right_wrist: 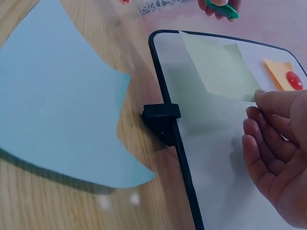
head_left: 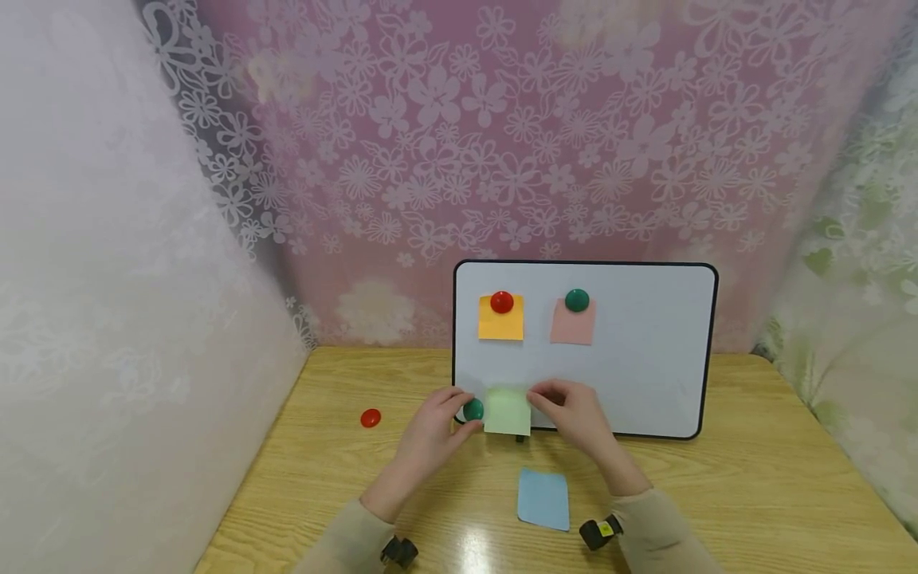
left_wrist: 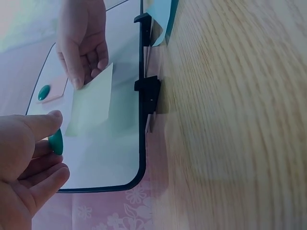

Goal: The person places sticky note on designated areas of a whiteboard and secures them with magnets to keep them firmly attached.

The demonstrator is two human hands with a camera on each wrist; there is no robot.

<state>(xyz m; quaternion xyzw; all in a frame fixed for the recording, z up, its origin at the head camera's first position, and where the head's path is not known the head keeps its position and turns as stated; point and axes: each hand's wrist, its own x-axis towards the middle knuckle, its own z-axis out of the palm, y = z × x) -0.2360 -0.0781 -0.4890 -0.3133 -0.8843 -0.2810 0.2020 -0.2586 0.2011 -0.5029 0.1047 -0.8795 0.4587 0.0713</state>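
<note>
The right hand [head_left: 574,416] pinches the upper right corner of a pale green note [head_left: 508,411], held at the lower left of the whiteboard [head_left: 645,351]. Between its thumb and fingers the left hand [head_left: 430,434] grips a green magnet [head_left: 473,409], just left of the note. In the left wrist view the magnet [left_wrist: 56,142] is apart from the note [left_wrist: 93,103]. The right wrist view has the right thumb and forefinger on the note's corner, the other fingers loosely curled.
On the board, a red magnet [head_left: 502,302] lies over an orange note [head_left: 500,325], and a green magnet [head_left: 577,300] over a pink note [head_left: 572,327]. A blue note [head_left: 543,499] and a red magnet [head_left: 370,418] lie on the table [head_left: 323,470]. Black clips [left_wrist: 151,93] hold the board's lower edge.
</note>
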